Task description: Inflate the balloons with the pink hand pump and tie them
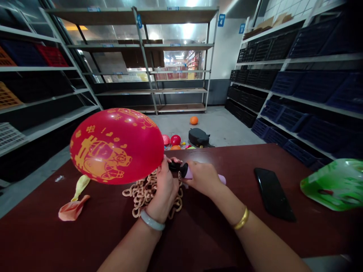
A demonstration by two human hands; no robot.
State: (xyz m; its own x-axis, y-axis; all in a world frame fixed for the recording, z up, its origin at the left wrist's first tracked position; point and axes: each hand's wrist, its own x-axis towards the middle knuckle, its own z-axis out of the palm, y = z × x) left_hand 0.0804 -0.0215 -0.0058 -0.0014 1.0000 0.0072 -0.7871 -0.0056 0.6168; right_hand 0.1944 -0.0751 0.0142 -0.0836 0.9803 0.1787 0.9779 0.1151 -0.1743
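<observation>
A red balloon (116,145) with yellow print is blown up and hovers over the left of the dark red table (215,234). My left hand (165,187) pinches its neck, fingers closed, right at the black nozzle (176,166) of a small pink pump (190,173). My right hand (202,177) is wrapped around the pump's body. Under both hands lies a pile of beige chain links (141,192).
Two limp balloons, one yellow (81,186) and one pink (72,209), lie at the table's left. A black phone (273,193) and a green plastic bag (336,184) lie at the right. Beyond the table, balloons (175,140) and a black bag (198,136) sit on the floor between shelves.
</observation>
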